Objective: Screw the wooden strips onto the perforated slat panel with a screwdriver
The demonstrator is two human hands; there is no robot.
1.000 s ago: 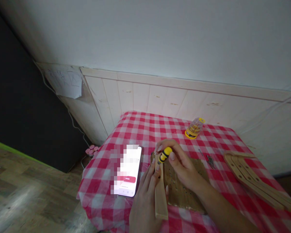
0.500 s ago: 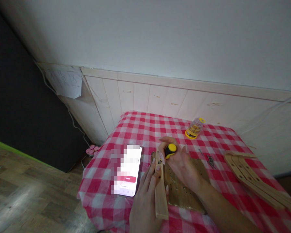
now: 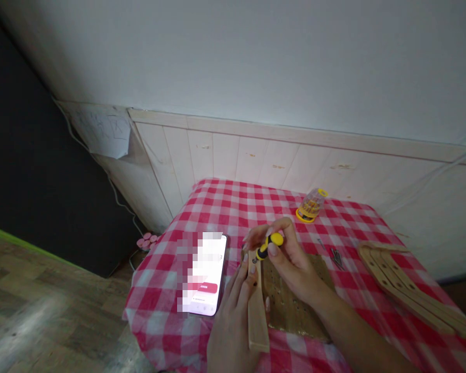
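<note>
My left hand [image 3: 233, 313] is closed around a narrow, light wooden slat [image 3: 258, 329], fingers along its left side and a fingertip showing on the right. Between the fingers of my right hand [image 3: 295, 267] is a yellow and black screwdriver [image 3: 276, 239], tilted, its lower end at the slat's upper part. Whether its tip sits in a screw is too small to tell. A brown board with several small holes [image 3: 291, 313] lies beside the slat, partly covered by my right hand and forearm.
A lit phone [image 3: 207, 272] lies left of my hands on the checked tablecloth [image 3: 233, 207]. Several screws [image 3: 336, 258] rest right of the board. Curved wooden pieces with holes [image 3: 407, 292] lie farther right. A clear, yellow-based bit case [image 3: 311, 206] stands near the wall.
My right hand has turned and its fingers have shifted around the screwdriver handle, so more of the tool shows. My left hand and the slat have stayed in place.
</note>
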